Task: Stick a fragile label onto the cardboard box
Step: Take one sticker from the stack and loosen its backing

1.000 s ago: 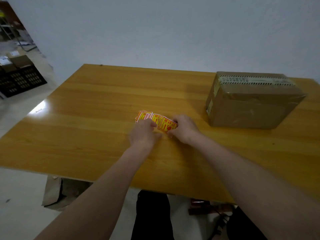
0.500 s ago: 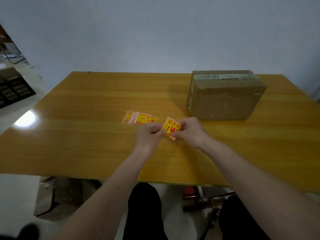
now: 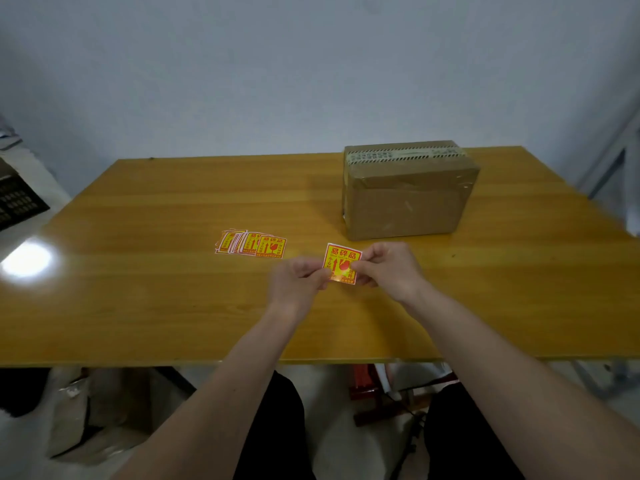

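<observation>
A yellow and red fragile label (image 3: 341,261) is held a little above the wooden table (image 3: 156,299), pinched on both sides. My left hand (image 3: 298,282) grips its lower left edge and my right hand (image 3: 388,268) grips its right edge. The taped brown cardboard box (image 3: 407,192) stands on the table just behind my right hand, its front face toward me. A fanned stack of several more fragile labels (image 3: 251,243) lies flat on the table to the left of my hands.
A grey wall rises behind the table. A black crate (image 3: 17,202) sits on the floor at the far left. Under the table's front edge lie a crumpled bag (image 3: 79,417) and red gear (image 3: 367,382). A metal frame (image 3: 606,161) stands at right.
Both hands lifted one label out of the stack and carried it to the right, toward the box. The stack now lies apart, left of the hands. The view swung right.
</observation>
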A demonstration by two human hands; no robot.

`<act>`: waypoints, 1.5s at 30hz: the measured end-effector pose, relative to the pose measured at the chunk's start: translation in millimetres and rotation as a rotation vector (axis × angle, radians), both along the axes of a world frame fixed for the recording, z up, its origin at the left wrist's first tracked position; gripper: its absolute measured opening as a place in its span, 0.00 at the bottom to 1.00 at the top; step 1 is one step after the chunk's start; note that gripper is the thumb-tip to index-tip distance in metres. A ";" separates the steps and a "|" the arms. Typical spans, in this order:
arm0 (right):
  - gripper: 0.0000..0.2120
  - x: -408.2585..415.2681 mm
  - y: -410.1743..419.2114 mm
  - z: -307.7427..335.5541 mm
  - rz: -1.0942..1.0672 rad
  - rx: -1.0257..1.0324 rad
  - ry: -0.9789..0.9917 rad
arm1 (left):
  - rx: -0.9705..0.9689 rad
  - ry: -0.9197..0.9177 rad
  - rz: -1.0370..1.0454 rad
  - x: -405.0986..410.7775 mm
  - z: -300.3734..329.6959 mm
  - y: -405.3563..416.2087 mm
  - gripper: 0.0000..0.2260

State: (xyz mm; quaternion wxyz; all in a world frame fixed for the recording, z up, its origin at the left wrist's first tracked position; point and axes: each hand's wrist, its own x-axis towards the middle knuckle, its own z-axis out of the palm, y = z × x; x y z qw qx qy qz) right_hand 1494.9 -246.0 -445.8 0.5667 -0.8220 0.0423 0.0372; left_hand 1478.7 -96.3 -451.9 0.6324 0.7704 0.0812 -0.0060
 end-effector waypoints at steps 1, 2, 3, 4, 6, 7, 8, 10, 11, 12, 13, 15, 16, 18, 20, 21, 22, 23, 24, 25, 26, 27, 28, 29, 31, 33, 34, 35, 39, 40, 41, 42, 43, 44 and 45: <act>0.10 -1.2 -2.4 0.3 -0.001 0.007 -0.002 | 0.004 0.004 0.000 -1.6 0.5 -1.6 0.08; 0.09 -2.2 -4.4 0.7 -0.001 0.013 -0.002 | 0.009 0.009 -0.003 -3.0 1.2 -3.2 0.08; 0.09 -2.8 -5.7 0.3 -0.001 0.015 -0.004 | 0.011 0.010 -0.008 -4.0 1.5 -4.7 0.09; 0.09 -3.0 -6.6 -0.5 -0.003 0.013 -0.010 | 0.012 0.005 -0.011 -4.9 1.4 -6.0 0.09; 0.10 -2.6 -7.6 -3.4 -0.006 -0.020 -0.025 | 0.008 -0.010 0.002 -6.1 2.6 -8.2 0.08; 0.10 -2.5 -8.0 -4.9 -0.001 -0.043 -0.029 | 0.001 -0.019 0.015 -6.2 3.2 -8.8 0.07; 0.11 -2.5 -8.2 -6.1 0.010 -0.060 -0.031 | -0.005 -0.028 0.027 -5.6 3.7 -9.0 0.06; 0.12 -2.3 -8.2 -7.7 0.033 -0.084 -0.031 | 0.007 -0.038 0.049 -4.4 4.3 -9.4 0.06; 0.12 -2.4 -7.6 -7.4 0.044 -0.096 -0.035 | 0.027 -0.042 0.064 -3.4 3.4 -9.6 0.05; 0.12 -2.4 -6.8 -6.6 0.051 -0.105 -0.044 | 0.057 -0.051 0.078 -2.3 2.6 -9.6 0.05; 0.11 -2.3 -5.8 -5.6 0.049 -0.106 -0.055 | 0.097 -0.061 0.087 -0.8 1.6 -9.4 0.07; 0.10 -2.3 -4.1 -2.2 0.034 -0.086 -0.081 | 0.173 -0.070 0.067 2.1 1.0 -8.7 0.09; 0.10 -2.7 -3.5 0.2 0.025 -0.072 -0.095 | 0.202 -0.070 0.041 2.6 1.8 -8.5 0.08; 0.09 -3.4 -2.8 4.5 0.009 -0.055 -0.117 | 0.263 -0.070 0.005 2.7 4.2 -7.9 0.05; 0.07 -4.1 -1.5 7.7 -0.002 -0.045 -0.123 | 0.305 -0.090 0.045 2.0 6.1 -6.9 0.05; 0.05 -4.5 -0.5 8.6 -0.009 -0.039 -0.121 | 0.316 -0.106 0.101 1.5 6.5 -6.5 0.07; 0.04 -4.3 0.5 8.9 -0.020 -0.027 -0.117 | 0.321 -0.131 0.164 0.9 6.1 -6.2 0.09; 0.04 -4.2 1.6 8.6 -0.031 -0.013 -0.111 | 0.322 -0.165 0.208 0.2 5.3 -6.5 0.10; 0.05 -4.4 2.9 8.5 -0.040 -0.001 -0.105 | 0.321 -0.195 0.210 -1.0 4.7 -8.0 0.11; 0.07 -4.7 4.4 8.4 -0.046 0.011 -0.101 | 0.312 -0.215 0.178 -2.6 3.9 -10.6 0.11; 0.08 -5.3 5.9 8.6 -0.050 0.026 -0.098 | 0.292 -0.225 0.125 -4.7 3.7 -14.0 0.10; 0.09 -5.5 7.5 8.7 -0.054 0.047 -0.094 | 0.265 -0.223 0.072 -6.5 3.0 -17.4 0.11; 0.10 -6.1 8.9 9.1 -0.056 0.074 -0.089 | 0.230 -0.217 0.030 -8.1 2.7 -20.5 0.11; 0.10 -6.6 10.3 9.7 -0.055 0.107 -0.083 | 0.191 -0.213 0.006 -8.8 2.1 -22.7 0.12; 0.09 -7.6 12.7 11.3 -0.048 0.175 -0.070 | 0.138 -0.214 -0.001 -10.1 1.5 -26.1 0.14; 0.07 -8.8 14.9 12.7 -0.045 0.218 -0.063 | 0.119 -0.217 0.010 -10.6 0.9 -27.5 0.17; 0.06 -9.7 16.1 13.1 -0.042 0.238 -0.059 | 0.120 -0.219 0.016 -11.0 1.5 -27.7 0.17; 0.05 -10.8 17.4 13.4 -0.036 0.259 -0.056 | 0.121 -0.223 0.022 -10.7 1.7 -27.3 0.16; 0.05 -13.4 19.3 12.5 0.011 0.277 -0.047 | 0.041 -0.247 0.041 -8.8 2.0 -22.8 0.13; 0.06 -13.4 18.5 12.2 0.023 0.269 -0.043 | 0.027 -0.258 0.030 -8.5 1.6 -21.6 0.12; 0.08 -13.3 17.5 12.2 0.029 0.269 -0.038 | 0.022 -0.267 0.016 -8.0 0.5 -20.8 0.12; 0.09 -13.1 16.5 12.3 0.030 0.284 -0.034 | 0.017 -0.271 0.000 -8.0 -0.6 -20.0 0.11; 0.11 -13.0 16.0 12.8 0.027 0.306 -0.034 | 0.012 -0.270 -0.013 -7.7 -1.8 -19.6 0.11; 0.12 -12.8 15.6 13.1 0.024 0.324 -0.039 | 0.007 -0.269 -0.024 -7.6 -2.6 -19.2 0.10; 0.14 -12.8 15.6 13.5 0.021 0.336 -0.043 | 0.007 -0.270 -0.029 -6.9 -3.9 -18.8 0.09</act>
